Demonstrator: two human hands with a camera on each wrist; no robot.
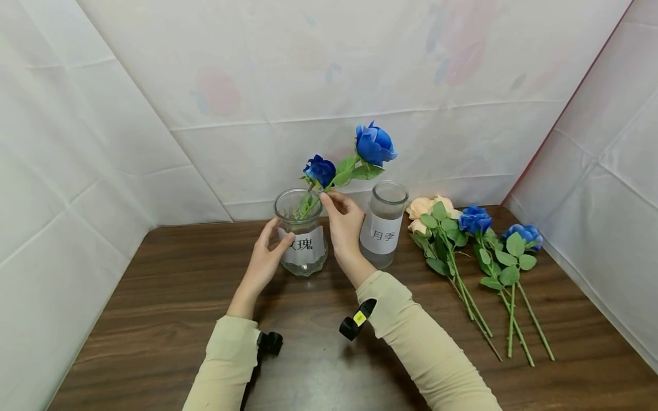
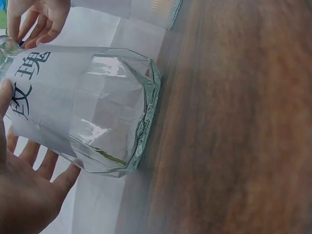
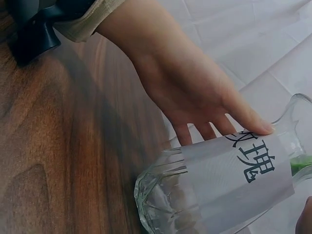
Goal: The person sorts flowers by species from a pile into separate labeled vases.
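Note:
A clear glass vase (image 1: 304, 264) with a white paper label stands on the table. My left hand (image 1: 264, 260) holds its left side, thumb on the label and fingers around behind; the left wrist view shows this hand (image 2: 34, 180) against the glass. At the rim, my right hand (image 1: 345, 222) pinches the green stem of a large blue rose (image 1: 375, 144), which leans up to the right. A smaller, darker blue rose (image 1: 320, 171) rises from the vase mouth beside it. Through the glass, a piece of green stem (image 2: 109, 156) shows low inside.
A taller cylindrical glass vase (image 1: 382, 260), also labelled, stands just right of my right hand. Further right lie peach roses (image 1: 420, 208) and two blue roses (image 1: 475, 220), (image 1: 524, 235) with leafy stems pointing forward. White cloth (image 1: 231, 154) hangs behind the table.

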